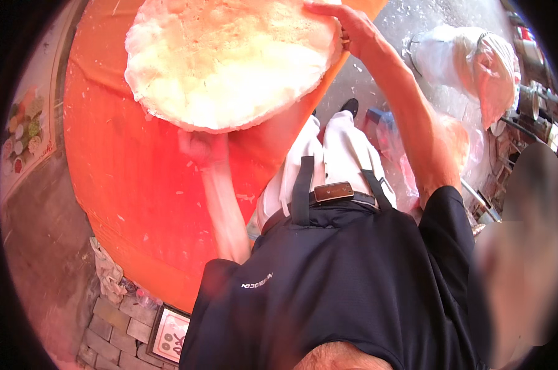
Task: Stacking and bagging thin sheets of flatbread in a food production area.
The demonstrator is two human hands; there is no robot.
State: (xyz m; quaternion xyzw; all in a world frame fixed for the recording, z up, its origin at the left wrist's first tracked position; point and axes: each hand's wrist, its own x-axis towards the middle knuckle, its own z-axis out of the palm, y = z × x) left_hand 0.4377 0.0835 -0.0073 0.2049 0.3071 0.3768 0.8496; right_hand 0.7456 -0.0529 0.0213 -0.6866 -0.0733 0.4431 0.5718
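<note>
A large, round, pale yellowish-white disc (223, 68) with a rough, uneven rim lies tilted across the top of the view, washed out by bright light. My right hand (347, 26) grips its right edge, one finger stretched along the top and others curled at the side. Below the disc's near edge is my left hand (197, 147), partly covered by it. Glare and the disc hide the left fingers, so their grip is unclear. Beneath both spreads a wide orange-red sheet (125, 203), dotted with small white flakes.
On the right stand a stuffed whitish plastic bag (458, 58) and another clear plastic bag (390, 139). Rods and round items (529, 102) crowd the far right. A framed sign (170, 336) rests on brick paving (115, 330) at lower left. A picture panel (26, 132) is farther left.
</note>
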